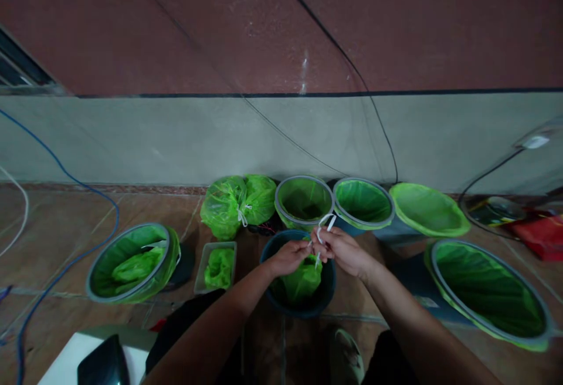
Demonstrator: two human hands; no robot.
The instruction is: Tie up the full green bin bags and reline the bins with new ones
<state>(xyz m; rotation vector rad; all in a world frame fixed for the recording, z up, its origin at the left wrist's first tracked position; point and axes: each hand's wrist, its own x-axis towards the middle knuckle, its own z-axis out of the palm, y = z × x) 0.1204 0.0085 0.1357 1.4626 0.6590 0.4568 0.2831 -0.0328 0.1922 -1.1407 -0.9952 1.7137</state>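
Observation:
Both my hands meet over a dark blue bin [269, 301], which has a green plastic bag [302, 282] inside it. My left hand [292, 256] is closed in a pinch at the white drawstring [328, 220], its fingertips beside the right hand's. My right hand [341, 250] is closed on the same drawstring; a loop and an end stick up above the fingers, and another end hangs below. Just where the two hands meet, the string is partly hidden by the fingers. The bag sits below the bin's rim under my hands.
Two tied green bags [224, 206] lie by the wall. Several lined bins stand around, including a grey-rimmed bin [304, 200] and a large tilted bin [488, 291]. At left are another lined bin [132, 262], a clear tub [200, 282] and a blue cable [65, 171].

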